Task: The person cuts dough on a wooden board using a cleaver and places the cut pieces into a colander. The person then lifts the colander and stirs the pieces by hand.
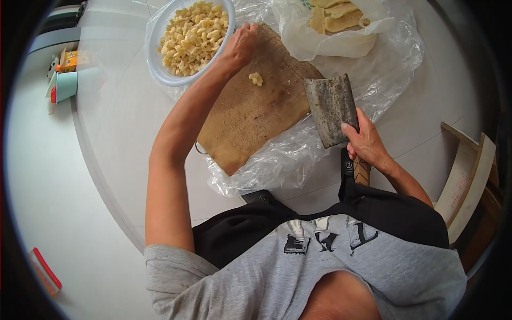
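My left hand (pixel 242 44) is closed at the far left corner of a worn wooden cutting board (pixel 240 117), beside the rim of a white basin (pixel 230 21). Its fingertips are partly hidden. Small pale-yellow diced pieces (pixel 193 40) fill the basin. One pale piece (pixel 256 79) lies on the board. In my right hand (pixel 365 141) is a cleaver (pixel 332 109) with a broad, dark, stained blade. The blade is tilted over the board's right edge.
Clear plastic sheeting (pixel 288 165) lies under the board. At the far right, a white plastic bag (pixel 341 45) holds flat pale slabs (pixel 337 16). A wooden stool (pixel 464 181) stands at right. To the left are a light-blue container (pixel 66 86) and a red-edged item (pixel 46 271).
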A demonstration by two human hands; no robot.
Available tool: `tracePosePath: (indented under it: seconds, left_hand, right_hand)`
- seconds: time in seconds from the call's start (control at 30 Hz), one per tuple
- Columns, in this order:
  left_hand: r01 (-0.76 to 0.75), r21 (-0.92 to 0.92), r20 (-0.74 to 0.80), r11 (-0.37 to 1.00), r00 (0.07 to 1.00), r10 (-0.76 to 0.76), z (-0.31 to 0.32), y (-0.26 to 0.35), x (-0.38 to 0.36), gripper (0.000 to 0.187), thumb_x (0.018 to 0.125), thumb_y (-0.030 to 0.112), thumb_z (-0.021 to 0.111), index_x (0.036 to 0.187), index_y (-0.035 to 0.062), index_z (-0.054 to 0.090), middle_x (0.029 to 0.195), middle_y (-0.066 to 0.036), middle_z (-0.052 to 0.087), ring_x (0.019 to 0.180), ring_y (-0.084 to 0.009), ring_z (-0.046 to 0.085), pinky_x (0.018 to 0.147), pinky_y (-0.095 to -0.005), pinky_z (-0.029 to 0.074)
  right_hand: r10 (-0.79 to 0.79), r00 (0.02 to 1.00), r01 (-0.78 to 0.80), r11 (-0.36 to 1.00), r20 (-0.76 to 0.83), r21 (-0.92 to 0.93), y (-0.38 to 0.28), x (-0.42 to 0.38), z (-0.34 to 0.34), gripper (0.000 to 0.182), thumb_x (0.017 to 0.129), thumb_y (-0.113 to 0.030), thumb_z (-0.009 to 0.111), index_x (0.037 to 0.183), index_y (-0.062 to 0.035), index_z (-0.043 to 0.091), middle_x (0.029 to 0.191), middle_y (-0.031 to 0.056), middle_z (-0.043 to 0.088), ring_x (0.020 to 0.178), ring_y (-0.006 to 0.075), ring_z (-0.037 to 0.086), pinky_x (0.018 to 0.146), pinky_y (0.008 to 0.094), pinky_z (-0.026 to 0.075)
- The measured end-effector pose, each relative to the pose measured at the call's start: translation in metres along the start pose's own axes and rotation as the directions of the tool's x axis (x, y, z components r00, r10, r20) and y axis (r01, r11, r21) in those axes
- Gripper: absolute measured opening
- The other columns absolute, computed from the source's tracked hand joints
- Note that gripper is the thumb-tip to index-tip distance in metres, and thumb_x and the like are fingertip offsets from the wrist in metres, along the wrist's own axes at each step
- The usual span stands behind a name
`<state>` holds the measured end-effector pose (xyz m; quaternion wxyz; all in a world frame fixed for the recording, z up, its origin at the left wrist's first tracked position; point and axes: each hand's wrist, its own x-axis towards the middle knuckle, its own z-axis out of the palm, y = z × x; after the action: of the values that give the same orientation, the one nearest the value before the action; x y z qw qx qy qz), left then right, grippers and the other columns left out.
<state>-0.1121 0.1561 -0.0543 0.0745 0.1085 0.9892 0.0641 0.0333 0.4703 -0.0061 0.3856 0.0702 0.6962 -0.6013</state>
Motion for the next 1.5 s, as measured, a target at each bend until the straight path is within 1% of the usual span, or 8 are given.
tracePosePath:
  seconds: [0.13,0.53,0.73,0.83,0.93,1.03,1.23,1.5]
  left_hand:
    - [0.020,0.261,0.063,0.965,0.997,-0.038,0.023,-0.013,0.036,0.024,0.082,-0.001,0.044,0.103,-0.0064,0.055,0.105,-0.025,0.057,0.092,-0.0348,0.060,0.078,-0.0409,0.050]
    - [0.296,-0.112,0.269,0.949,0.928,-0.258,0.014,-0.086,0.065,0.019,0.069,0.002,0.061,0.088,0.0013,0.064,0.076,-0.020,0.064,0.074,-0.0311,0.064,0.068,-0.0380,0.049]
    - [0.187,0.071,0.105,0.980,0.975,-0.194,0.021,-0.081,0.055,0.020,0.069,0.016,0.066,0.082,0.0005,0.063,0.070,-0.016,0.063,0.067,-0.0260,0.063,0.063,-0.0359,0.049]
    - [0.147,-0.139,-0.036,0.979,0.987,-0.154,-0.010,-0.041,0.032,0.019,0.068,0.014,0.065,0.081,-0.0003,0.063,0.080,-0.020,0.065,0.069,-0.0269,0.064,0.060,-0.0349,0.051]
    - [0.129,-0.658,-0.023,0.742,0.981,-0.191,-0.024,-0.001,-0.010,0.016,0.069,0.011,0.064,0.082,0.0023,0.062,0.080,-0.013,0.066,0.065,-0.0168,0.063,0.056,-0.0295,0.049]
    - [0.251,-0.955,0.222,0.157,0.958,-0.181,0.005,0.034,-0.056,0.014,0.071,0.010,0.065,0.082,0.0033,0.060,0.074,-0.004,0.064,0.063,-0.0108,0.060,0.056,-0.0263,0.048]
    - [0.121,-0.753,0.053,0.647,0.991,-0.124,0.034,0.071,-0.091,0.014,0.072,0.010,0.066,0.078,0.0011,0.058,0.066,-0.003,0.058,0.058,-0.0104,0.054,0.056,-0.0251,0.047]
    - [0.177,-0.690,0.095,0.702,0.983,-0.155,0.042,0.072,-0.109,0.017,0.074,0.015,0.069,0.080,0.0011,0.060,0.069,-0.004,0.061,0.062,-0.0098,0.056,0.058,-0.0252,0.046]
  right_hand:
    - [0.016,1.000,-0.016,1.000,0.025,0.022,0.001,0.002,-0.004,0.018,0.089,-0.013,0.048,0.094,0.0003,0.037,0.065,0.0035,0.043,0.039,0.0099,0.045,0.034,0.0266,0.039]
    - [0.045,0.997,-0.047,0.998,0.061,0.040,0.001,0.009,-0.017,0.018,0.089,-0.013,0.048,0.095,0.0008,0.038,0.060,0.0044,0.047,0.038,0.0099,0.046,0.034,0.0263,0.038]
    - [0.092,0.992,-0.094,0.995,0.088,0.027,0.006,0.009,-0.018,0.039,0.090,-0.015,0.049,0.121,0.0036,0.035,0.073,0.0034,0.048,0.039,0.0070,0.043,0.036,0.0225,0.038]
    - [0.092,0.993,-0.095,0.995,0.074,0.026,0.006,0.009,-0.016,0.039,0.090,-0.015,0.048,0.121,0.0036,0.035,0.071,0.0029,0.047,0.039,0.0069,0.043,0.036,0.0227,0.038]
    - [0.032,0.998,-0.033,0.999,0.048,0.012,0.001,0.007,-0.014,0.019,0.089,-0.014,0.048,0.095,0.0007,0.038,0.060,0.0049,0.047,0.038,0.0102,0.046,0.035,0.0271,0.039]
    - [-0.006,0.999,0.008,0.999,0.037,-0.047,0.003,0.007,-0.014,0.020,0.089,-0.014,0.049,0.097,0.0015,0.039,0.060,0.0051,0.048,0.038,0.0095,0.045,0.035,0.0271,0.039]
    - [-0.284,0.959,0.271,0.908,0.005,-0.319,-0.011,-0.001,-0.011,0.018,0.086,-0.009,0.050,0.097,0.0024,0.040,0.057,0.0175,0.048,0.047,0.0249,0.052,0.047,0.0369,0.040]
    - [-0.296,0.950,0.311,0.864,0.099,-0.397,-0.020,0.002,-0.001,0.018,0.086,-0.009,0.051,0.098,0.0011,0.041,0.057,0.0166,0.047,0.051,0.0255,0.051,0.051,0.0368,0.039]
